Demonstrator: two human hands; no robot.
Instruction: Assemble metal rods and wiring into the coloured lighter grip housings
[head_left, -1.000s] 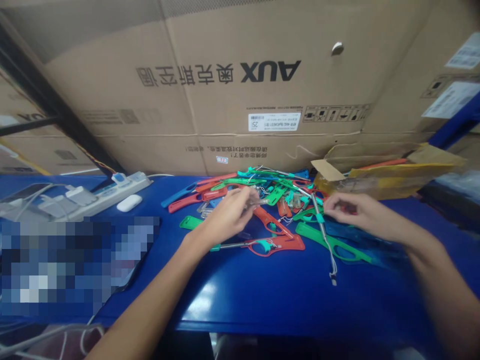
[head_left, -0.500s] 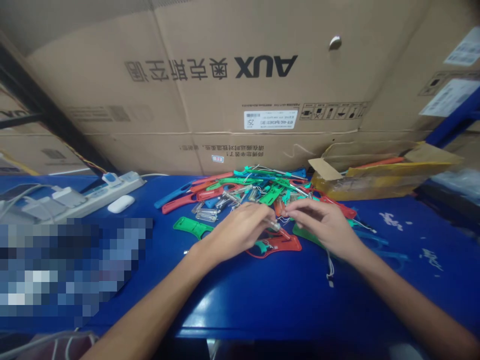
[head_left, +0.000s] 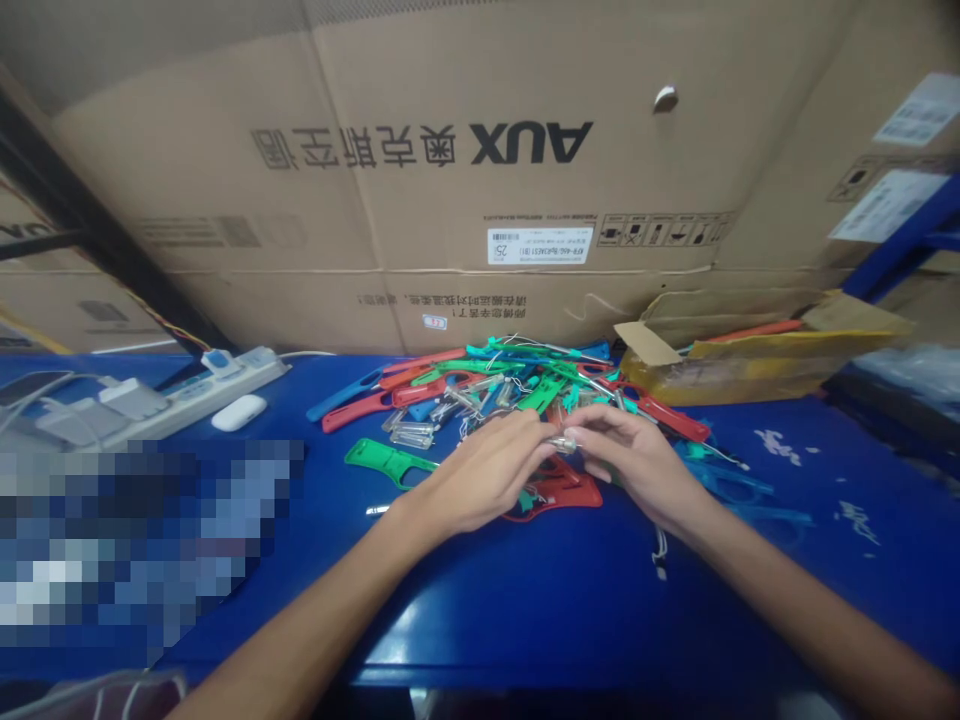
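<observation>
A small clear plastic lighter fuel tank (head_left: 562, 443) with a shiny end is held between my two hands. My left hand (head_left: 499, 460) is closed around it, palm down. The fingers of my right hand (head_left: 630, 450) pinch at its right end; any smaller part between them is hidden. Under my hands lies a red lighter handle shell (head_left: 566, 490) with a teal piece and thin wires in it. A green handle shell (head_left: 382, 458) rests left of my left hand. Behind my hands is a pile of coloured shells, metal tubes and several clear tanks (head_left: 412, 434).
An open carton (head_left: 750, 375) wrapped in yellow tape stands at the back right. A power strip (head_left: 202, 390) with plugs and a white earbud case (head_left: 239, 412) are on the left of the blue table (head_left: 465, 610). A large cardboard box (head_left: 420, 220) walls off the back.
My right hand has moved slightly left, so its fingers now meet the tank's end. My left hand has turned a little, bringing the tank level. The view has tilted slightly.
</observation>
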